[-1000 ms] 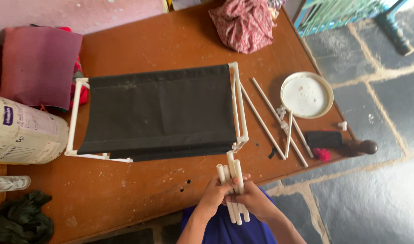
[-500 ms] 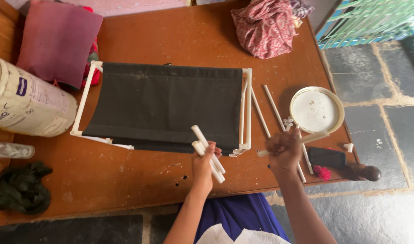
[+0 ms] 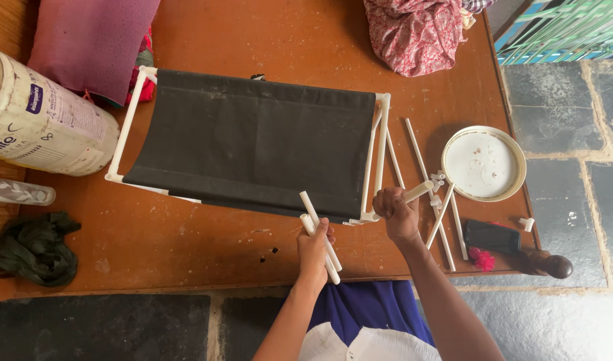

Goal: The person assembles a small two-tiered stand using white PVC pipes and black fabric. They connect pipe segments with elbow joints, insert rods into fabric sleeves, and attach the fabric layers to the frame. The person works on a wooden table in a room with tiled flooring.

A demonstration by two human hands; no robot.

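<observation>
The short white tube (image 3: 419, 192) juts from the right hand (image 3: 394, 212), long axis slanting up and away to the right, its near end just beside the rack's corner joint (image 3: 369, 216). The right hand grasps it, nearest that corner. Left of it, the left hand (image 3: 315, 246) clenches a bundle of white tubes (image 3: 320, 237) below the black fabric (image 3: 253, 144).

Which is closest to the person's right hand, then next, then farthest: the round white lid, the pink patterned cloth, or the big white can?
From the right hand, in the head view:
1. Round white lid, just to its right.
2. Pink patterned cloth, up at the table's far edge.
3. Big white can, lying far off at the left.
</observation>
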